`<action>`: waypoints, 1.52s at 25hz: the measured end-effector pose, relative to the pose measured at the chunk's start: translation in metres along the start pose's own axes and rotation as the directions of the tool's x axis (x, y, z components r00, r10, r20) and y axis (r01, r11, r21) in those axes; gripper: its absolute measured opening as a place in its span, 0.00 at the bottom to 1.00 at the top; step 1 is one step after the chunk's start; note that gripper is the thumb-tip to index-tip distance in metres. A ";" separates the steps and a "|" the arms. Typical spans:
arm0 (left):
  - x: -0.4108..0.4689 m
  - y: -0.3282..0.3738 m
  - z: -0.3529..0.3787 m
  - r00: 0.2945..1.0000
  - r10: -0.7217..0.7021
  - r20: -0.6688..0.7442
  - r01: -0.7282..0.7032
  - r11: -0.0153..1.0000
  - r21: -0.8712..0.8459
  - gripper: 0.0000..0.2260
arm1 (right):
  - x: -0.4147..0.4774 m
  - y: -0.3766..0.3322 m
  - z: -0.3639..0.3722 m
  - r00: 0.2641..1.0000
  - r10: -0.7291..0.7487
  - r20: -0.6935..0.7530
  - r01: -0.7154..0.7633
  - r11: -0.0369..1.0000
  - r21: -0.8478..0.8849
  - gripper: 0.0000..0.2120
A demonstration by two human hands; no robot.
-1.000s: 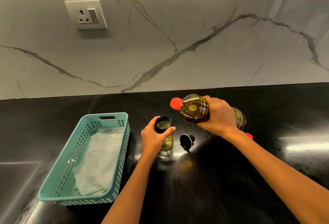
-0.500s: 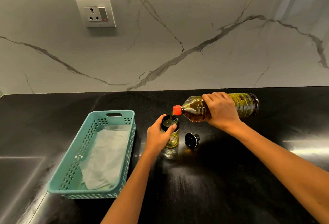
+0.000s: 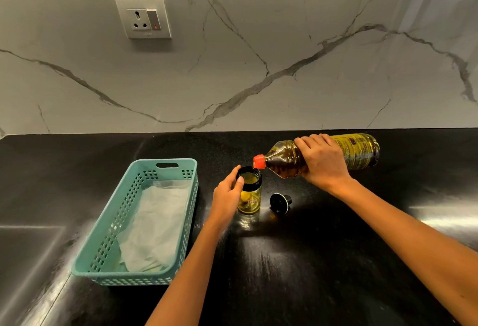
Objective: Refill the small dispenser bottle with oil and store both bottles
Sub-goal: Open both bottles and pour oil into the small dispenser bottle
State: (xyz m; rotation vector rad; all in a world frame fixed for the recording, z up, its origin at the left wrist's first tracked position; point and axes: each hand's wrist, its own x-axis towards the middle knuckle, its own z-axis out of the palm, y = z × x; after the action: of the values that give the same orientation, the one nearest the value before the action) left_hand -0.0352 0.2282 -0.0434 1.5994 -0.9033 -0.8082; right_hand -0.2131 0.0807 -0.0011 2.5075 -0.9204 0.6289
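Note:
A small clear dispenser bottle with a black rim stands upright on the black counter, partly filled with yellow oil. My left hand grips it from the left side. My right hand holds a large oil bottle tipped almost level, its red neck resting over the small bottle's open mouth. The small bottle's black dispenser top lies on the counter just right of it.
A teal perforated basket lined with white paper sits on the counter to the left. A marble wall with a socket rises behind. The counter's front edge runs along the lower left.
The large bottle has swung from pointing towards me to lying almost level, and its red neck has come down onto the small bottle's mouth. My left hand has kept hold of the small bottle.

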 end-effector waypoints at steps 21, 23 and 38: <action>-0.005 0.005 0.007 0.997 0.008 -0.071 -0.005 0.999 0.034 0.18 | 0.007 0.006 -0.012 0.988 -0.116 -0.102 0.099 0.983 -0.157 0.26; -0.006 0.006 0.008 0.997 0.003 -0.072 -0.002 1.000 0.026 0.18 | 0.010 0.006 -0.014 0.984 -0.139 -0.114 0.118 0.977 -0.176 0.25; -0.002 0.003 0.009 0.997 -0.004 -0.081 0.009 0.998 0.059 0.18 | 0.027 0.020 -0.033 0.952 -0.219 -0.216 0.162 0.954 -0.253 0.21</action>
State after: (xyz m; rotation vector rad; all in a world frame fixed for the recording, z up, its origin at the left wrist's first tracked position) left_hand -0.0445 0.2256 -0.0422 1.6760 -0.8717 -0.7214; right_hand -0.2169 0.0700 0.0447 2.2168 -0.6134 0.7001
